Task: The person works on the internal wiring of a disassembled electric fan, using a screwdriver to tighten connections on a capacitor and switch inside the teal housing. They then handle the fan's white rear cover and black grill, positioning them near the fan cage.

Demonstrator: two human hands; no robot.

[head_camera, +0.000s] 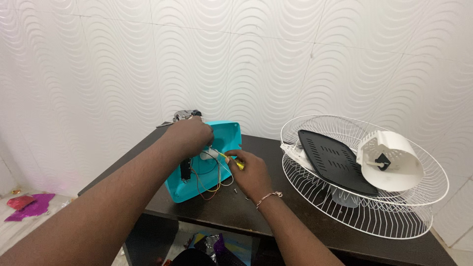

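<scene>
- No packages, labels or signs can be made out; the only loose wrappings are crumpled pink and purple foil scraps [28, 205] on the floor at the lower left, and more shiny foil pieces [213, 244] under the desk's near edge.
- The left hand [189, 136] reaches forward with the arm stretched out, its back turned up, fingers curled down over the top of a turquoise plastic housing [222, 136]; its grip is closed on the housing's inner parts, though exactly which part it pinches is hidden.
- The right hand [252, 172], a thin bracelet at the wrist, is bent inward and its grip is closed around a yellow-handled screwdriver [231, 160], whose tip points left into the housing.
- The housing stands tilted on the dark desk [276, 216], near the wall side, its open face toward the person; inside it are a small white part [207, 154], a black block [185, 169] and loose orange and dark wires [209, 184] that spill onto the desk.
- A few small screws [236, 190] lie on the desk just beside the right hand.
- To the right, a white wire fan guard [394, 216] lies like a bowl, holding a black vented panel [335, 160] and a white plastic cover [394, 160].
</scene>
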